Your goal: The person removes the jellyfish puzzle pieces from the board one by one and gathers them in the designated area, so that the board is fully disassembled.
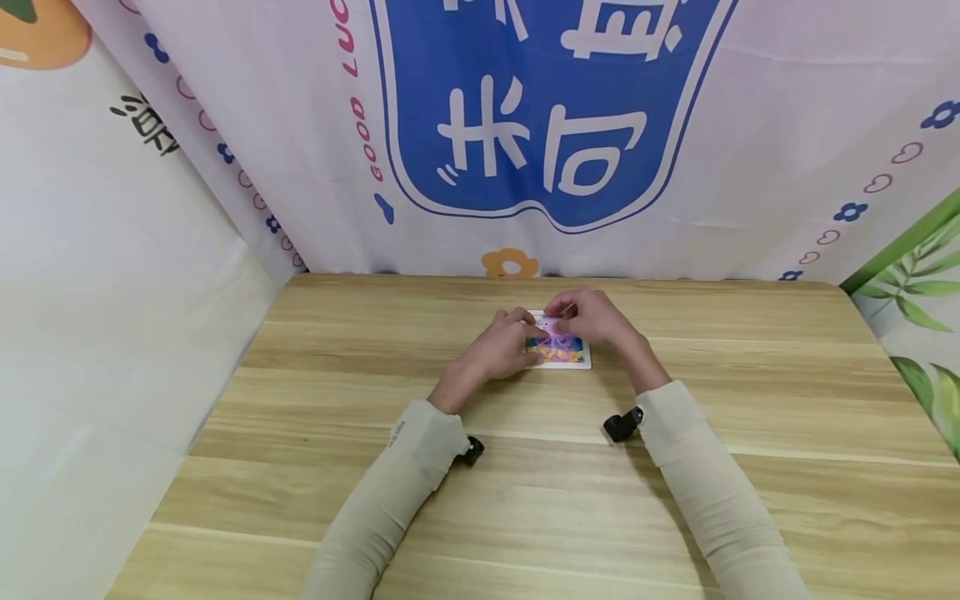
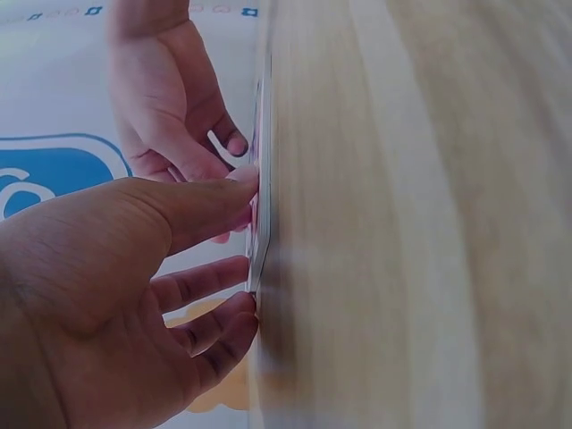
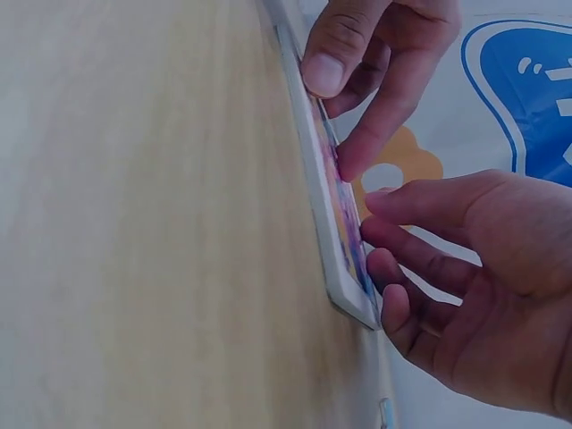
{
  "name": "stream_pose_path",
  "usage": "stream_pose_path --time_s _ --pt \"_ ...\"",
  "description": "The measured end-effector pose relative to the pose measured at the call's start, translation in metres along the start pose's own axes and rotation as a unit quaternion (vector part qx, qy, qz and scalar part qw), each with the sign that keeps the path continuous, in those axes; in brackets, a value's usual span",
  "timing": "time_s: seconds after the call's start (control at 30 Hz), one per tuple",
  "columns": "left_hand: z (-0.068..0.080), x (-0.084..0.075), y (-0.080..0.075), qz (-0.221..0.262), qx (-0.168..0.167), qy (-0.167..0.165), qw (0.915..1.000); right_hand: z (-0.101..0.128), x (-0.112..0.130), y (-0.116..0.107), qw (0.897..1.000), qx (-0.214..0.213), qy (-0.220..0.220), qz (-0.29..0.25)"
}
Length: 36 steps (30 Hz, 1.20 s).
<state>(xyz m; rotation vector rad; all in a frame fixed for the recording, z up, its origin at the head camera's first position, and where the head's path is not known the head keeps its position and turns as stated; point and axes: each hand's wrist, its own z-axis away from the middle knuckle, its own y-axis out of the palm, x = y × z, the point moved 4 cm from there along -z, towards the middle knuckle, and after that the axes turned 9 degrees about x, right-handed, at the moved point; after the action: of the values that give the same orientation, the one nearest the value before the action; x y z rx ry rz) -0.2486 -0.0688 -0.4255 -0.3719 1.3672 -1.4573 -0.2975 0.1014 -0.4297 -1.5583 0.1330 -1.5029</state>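
A small flat picture board [image 1: 564,365] with a white border and a bright pink, blue and yellow picture lies on the wooden table. My left hand [image 1: 504,346] holds it at its left side, thumb on the near border and other fingers toward the far edge, index finger reaching over the picture. From the right, my right hand [image 1: 592,317] bends over the far right part, its fingertips at the picture's surface. The right wrist view shows the right hand [image 3: 509,277] with loosely bent fingers along the board's edge [image 3: 335,277], thumb tip close to the index finger.
The wooden table [image 1: 525,500] extends around the board on all sides. A white curtain [image 1: 262,100] with a blue printed sign [image 1: 525,108] hangs right behind the far table edge. Small black wrist cameras [image 1: 622,425] sit at both cuffs.
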Motion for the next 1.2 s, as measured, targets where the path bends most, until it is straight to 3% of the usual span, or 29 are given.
stream_pose_path --time_s 0.73,0.97,1.2 --pt "0.0018 0.0002 -0.0010 0.010 0.004 -0.002 0.9999 0.0019 0.0020 0.0013 1.000 0.000 0.005 0.017" --pt "0.0013 -0.0023 -0.0012 0.002 0.000 0.000 1.0000 0.0025 0.0039 0.0041 0.998 -0.015 -0.014 0.056" --pt "0.0017 -0.0025 -0.0013 0.007 0.000 0.003 1.0000 0.0023 0.0031 0.0026 0.999 -0.004 0.003 0.054"
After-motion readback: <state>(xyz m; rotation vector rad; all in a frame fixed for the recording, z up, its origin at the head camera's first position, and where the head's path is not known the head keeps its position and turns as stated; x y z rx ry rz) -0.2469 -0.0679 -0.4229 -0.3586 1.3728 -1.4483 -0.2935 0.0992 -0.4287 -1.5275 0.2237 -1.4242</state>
